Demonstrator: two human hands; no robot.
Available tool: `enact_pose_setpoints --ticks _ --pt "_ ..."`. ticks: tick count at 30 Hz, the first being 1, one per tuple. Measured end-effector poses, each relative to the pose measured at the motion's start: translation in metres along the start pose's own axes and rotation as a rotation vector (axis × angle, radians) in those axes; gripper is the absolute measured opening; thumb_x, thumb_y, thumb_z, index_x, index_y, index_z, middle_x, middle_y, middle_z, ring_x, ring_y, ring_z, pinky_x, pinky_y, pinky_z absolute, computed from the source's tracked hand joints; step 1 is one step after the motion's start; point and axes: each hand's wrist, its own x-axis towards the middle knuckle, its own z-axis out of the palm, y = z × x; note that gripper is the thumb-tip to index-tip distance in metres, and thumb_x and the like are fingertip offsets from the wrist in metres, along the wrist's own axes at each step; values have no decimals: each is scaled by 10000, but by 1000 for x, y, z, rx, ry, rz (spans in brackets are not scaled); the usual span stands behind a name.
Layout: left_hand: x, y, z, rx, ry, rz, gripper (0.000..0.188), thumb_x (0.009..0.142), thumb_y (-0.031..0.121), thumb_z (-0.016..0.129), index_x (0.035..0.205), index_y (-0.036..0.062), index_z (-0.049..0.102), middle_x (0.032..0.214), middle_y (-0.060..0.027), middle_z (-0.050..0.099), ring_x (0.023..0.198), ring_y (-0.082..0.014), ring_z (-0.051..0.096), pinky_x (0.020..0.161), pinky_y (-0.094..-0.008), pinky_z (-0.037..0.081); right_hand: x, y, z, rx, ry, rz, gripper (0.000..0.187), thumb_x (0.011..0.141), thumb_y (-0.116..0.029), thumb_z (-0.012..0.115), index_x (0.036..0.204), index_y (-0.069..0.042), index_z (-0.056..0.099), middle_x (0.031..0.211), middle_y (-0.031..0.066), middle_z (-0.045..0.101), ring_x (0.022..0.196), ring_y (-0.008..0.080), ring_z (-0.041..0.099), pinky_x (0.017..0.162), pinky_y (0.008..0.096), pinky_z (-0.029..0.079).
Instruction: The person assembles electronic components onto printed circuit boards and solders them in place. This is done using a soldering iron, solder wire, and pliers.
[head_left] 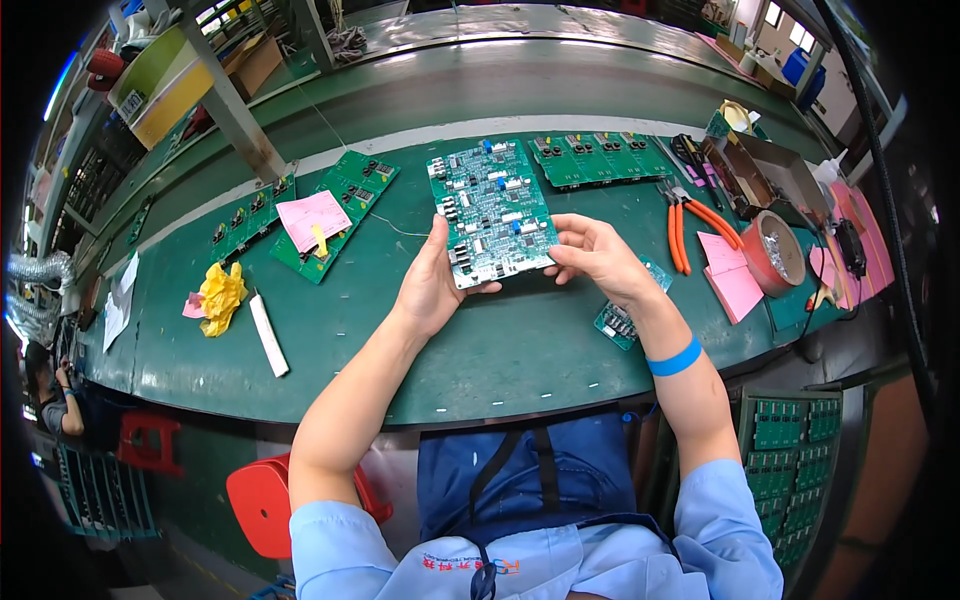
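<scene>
A green circuit board (497, 205), crowded with small white, blue and black parts, is held up over the bench in front of me. My left hand (432, 275) grips its lower left corner, thumb on the edge and fingers underneath. At the lower right corner my right hand (598, 260) is closed on the board's edge between thumb and fingers. Beneath my right forearm a smaller circuit board (617, 325) lies on the bench, partly hidden by the arm.
Other circuit boards (603, 160) lie behind and at left, one under pink paper (312, 218). Orange-handled cutters (676, 235), a tape roll (775, 250) and a cardboard box (765, 175) sit right. Crumpled yellow paper (222, 300) and a white stick (268, 335) lie left on the green bench (380, 385).
</scene>
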Motion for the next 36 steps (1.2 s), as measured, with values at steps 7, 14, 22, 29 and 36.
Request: enact_pose_setpoints --ticks 7,14,22,29,36 --pt "-2 2 -1 48 89 -60 301 776 165 459 1057 77 395 987 -60 502 851 -151 522 630 -307 484 1 1 -1 -5 2 4 386 731 -96 525 1072 31 396 817 59 549 659 97 526 531 187 442" --pt "-1 4 -1 59 40 -93 345 740 80 494 1066 68 382 1002 -49 494 874 -153 510 672 -320 465 4 6 -3 -201 85 -47 323 754 -75 476 1058 11 412 844 56 539 697 89 506 538 204 436" --pt "-3 2 2 101 37 -48 386 730 99 519 1082 68 362 1000 -46 493 886 -153 505 703 -322 451 3 7 -3 -244 116 -73 308 757 -81 476 1041 22 417 817 40 524 693 80 496 530 208 433" --pt "-3 2 4 94 50 -43 375 731 119 529 1068 73 373 1002 -49 494 885 -154 508 699 -324 453 5 9 -5 -243 111 -98 349 745 -93 491 1055 35 395 789 58 494 662 99 503 515 221 445" --pt "-2 1 2 67 35 -47 383 746 90 504 1096 58 351 1042 -68 473 907 -186 507 692 -336 475 6 10 -5 -239 118 -86 322 752 -74 477 1049 29 407 810 48 513 684 91 504 527 214 439"
